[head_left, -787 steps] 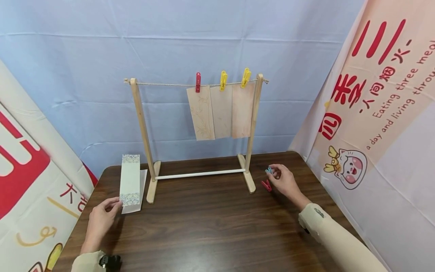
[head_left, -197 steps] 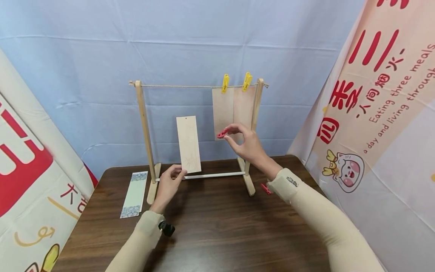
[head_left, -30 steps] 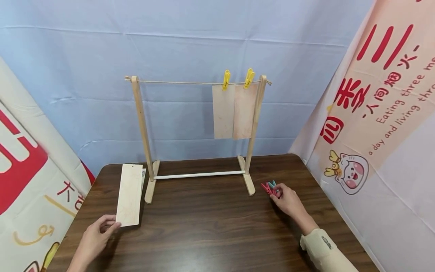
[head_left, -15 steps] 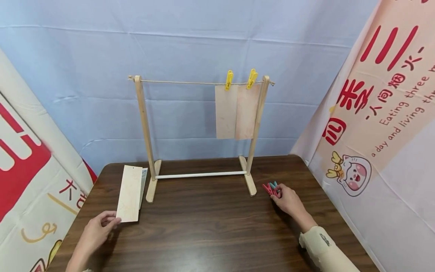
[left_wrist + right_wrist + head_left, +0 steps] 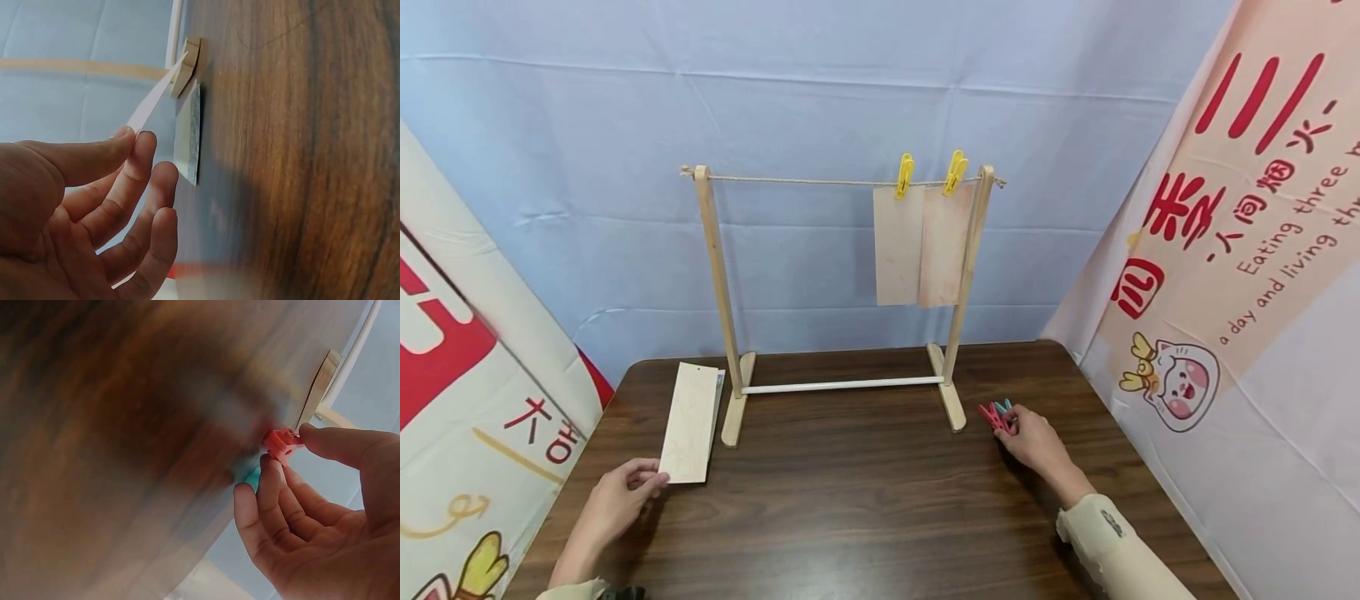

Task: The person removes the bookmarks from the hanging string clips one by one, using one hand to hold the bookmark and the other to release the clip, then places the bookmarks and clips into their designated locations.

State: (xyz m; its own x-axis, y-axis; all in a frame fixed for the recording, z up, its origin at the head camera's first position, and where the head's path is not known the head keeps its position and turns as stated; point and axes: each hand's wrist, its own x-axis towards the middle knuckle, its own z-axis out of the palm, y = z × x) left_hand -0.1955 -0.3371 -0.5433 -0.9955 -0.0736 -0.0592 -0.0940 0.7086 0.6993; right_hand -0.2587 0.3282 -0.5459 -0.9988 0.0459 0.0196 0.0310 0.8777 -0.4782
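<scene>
In the head view my left hand [image 5: 617, 504] pinches the lower left corner of a pale, faintly patterned paper card [image 5: 689, 425], tilted at the table's left side. The left wrist view shows this card [image 5: 153, 103] edge-on between thumb and forefinger, above a blue-patterned card [image 5: 187, 137] on the table. At the right my right hand [image 5: 1036, 442] pinches a red clothespin [image 5: 282, 445] low at the tabletop. A blue clothespin [image 5: 1003, 406] lies beside it, and another red clothespin [image 5: 988, 414] seems to touch it. Fingers partly cover the pins.
A wooden rack [image 5: 718, 283] with a string [image 5: 805, 180] stands at the back. Two pale cards [image 5: 898, 250] hang at its right end under yellow clothespins [image 5: 905, 176]. The rack's feet [image 5: 952, 407] rest on the brown table [image 5: 850, 500]. Cloth backdrops surround it.
The red clothespin and leftmost hanging card came off the string. Since 6.6 seconds ago, the left hand carried the card left and down; the right hand lowered the pin to the table.
</scene>
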